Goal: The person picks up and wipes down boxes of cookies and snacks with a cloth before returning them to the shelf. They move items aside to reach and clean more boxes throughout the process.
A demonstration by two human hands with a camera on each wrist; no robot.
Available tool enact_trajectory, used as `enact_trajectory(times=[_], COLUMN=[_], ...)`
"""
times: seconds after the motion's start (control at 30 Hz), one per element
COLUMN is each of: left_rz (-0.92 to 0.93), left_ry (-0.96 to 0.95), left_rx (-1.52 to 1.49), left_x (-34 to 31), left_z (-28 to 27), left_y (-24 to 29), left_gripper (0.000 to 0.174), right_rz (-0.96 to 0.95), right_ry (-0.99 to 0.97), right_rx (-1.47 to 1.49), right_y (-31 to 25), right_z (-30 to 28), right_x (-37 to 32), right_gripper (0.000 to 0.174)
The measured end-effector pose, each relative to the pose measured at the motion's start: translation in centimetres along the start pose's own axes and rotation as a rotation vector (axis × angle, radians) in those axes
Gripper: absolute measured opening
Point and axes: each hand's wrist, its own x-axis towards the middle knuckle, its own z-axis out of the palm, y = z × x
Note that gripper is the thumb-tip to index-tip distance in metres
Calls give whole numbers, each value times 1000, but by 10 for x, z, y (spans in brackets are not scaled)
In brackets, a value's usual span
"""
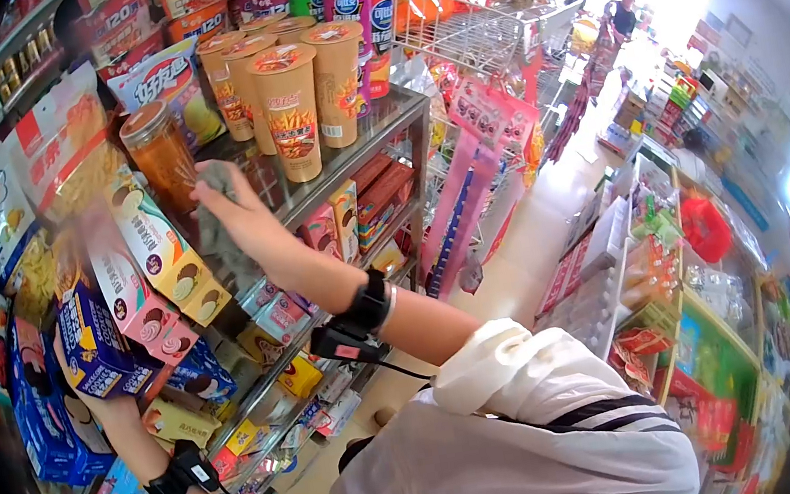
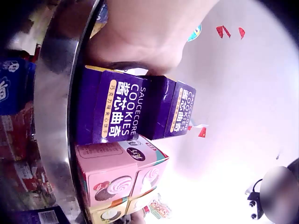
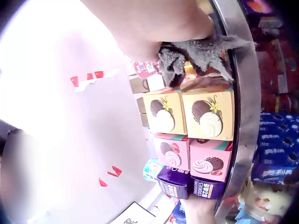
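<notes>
My right hand (image 1: 244, 213) grips a grey cloth (image 3: 196, 53) at the shelf edge, beside a brown-filled jar with an orange lid (image 1: 162, 158). The cloth bunches under the fingers and touches the metal rim in the right wrist view. My left hand (image 1: 103, 394) lies against the outer side of two purple cookie boxes (image 2: 117, 107); its fingers are largely hidden behind them. Pink cookie boxes (image 1: 130, 289) and cream-yellow cookie boxes (image 1: 168, 249) stand in a row between the two hands.
Tall cups of snack sticks (image 1: 288, 110) stand right of the jar, on the metal-edged top shelf (image 1: 334, 170). Snack bags (image 1: 62, 142) lean behind the boxes. Blue packets (image 1: 39, 408) hang left of my left hand. Lower shelves hold more packets; a wire rack (image 1: 475, 28) stands to the right.
</notes>
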Motion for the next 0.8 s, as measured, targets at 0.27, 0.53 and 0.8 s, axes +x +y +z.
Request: enact_trajectory(times=[0.27, 0.53, 0.8], left_rz=[-34, 231, 299], left_ry=[-33, 81, -164], left_rx=[-68, 16, 584], left_x=[-19, -47, -214], left_z=[33, 50, -30], left_y=[-14, -7, -58], left_gripper=[40, 48, 48], right_rz=[33, -315, 7], right_ry=[-119, 232, 188], right_rx=[24, -392, 124], right_y=[36, 28, 32], right_z=[37, 16, -29], right_x=[12, -13, -191], right_gripper=[41, 41, 44])
